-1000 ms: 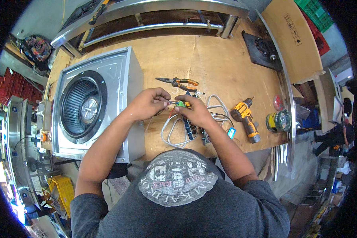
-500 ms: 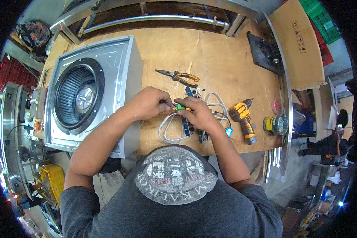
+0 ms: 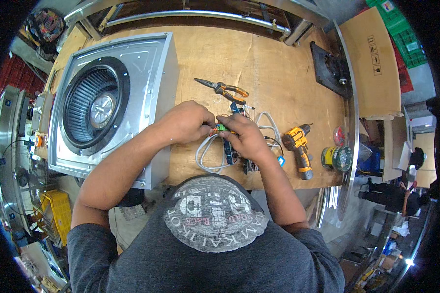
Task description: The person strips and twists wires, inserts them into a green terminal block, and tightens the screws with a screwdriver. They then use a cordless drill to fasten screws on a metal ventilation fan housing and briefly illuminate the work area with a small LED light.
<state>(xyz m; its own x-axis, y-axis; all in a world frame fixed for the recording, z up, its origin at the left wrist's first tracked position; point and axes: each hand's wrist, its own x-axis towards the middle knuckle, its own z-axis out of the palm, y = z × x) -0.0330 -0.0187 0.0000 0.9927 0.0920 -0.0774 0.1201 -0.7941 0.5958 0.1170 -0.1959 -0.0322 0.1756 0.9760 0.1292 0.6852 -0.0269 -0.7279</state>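
Observation:
My left hand [image 3: 189, 122] is closed in a pinch on thin coloured wires [image 3: 213, 131], mostly hidden by the fingertips. Facing it, my right hand [image 3: 248, 138] grips a small green terminal connector [image 3: 222, 128] between thumb and fingers. The two sets of fingertips nearly meet over the bench. Below and around them lie a looped grey cable [image 3: 203, 155] and dark blue circuit-board-like pieces [image 3: 230, 155], partly covered by my right hand. Just beyond the hands rest long-nose pliers [image 3: 222, 89] with orange and black handles.
A metal fan housing [image 3: 154, 73] with a round black-rimmed blower stands left on the wooden bench [image 3: 264, 63]. To the right are a yellow cordless drill [image 3: 298, 146], a jar [image 3: 344, 158] and a black plate with a fitting [image 3: 327, 71]. A cardboard box [image 3: 371, 63] rises beyond the right edge.
The whole view has shifted slightly. My hands stay together at the green connector, with the right fingers moved a little over it. The tools lie as before.

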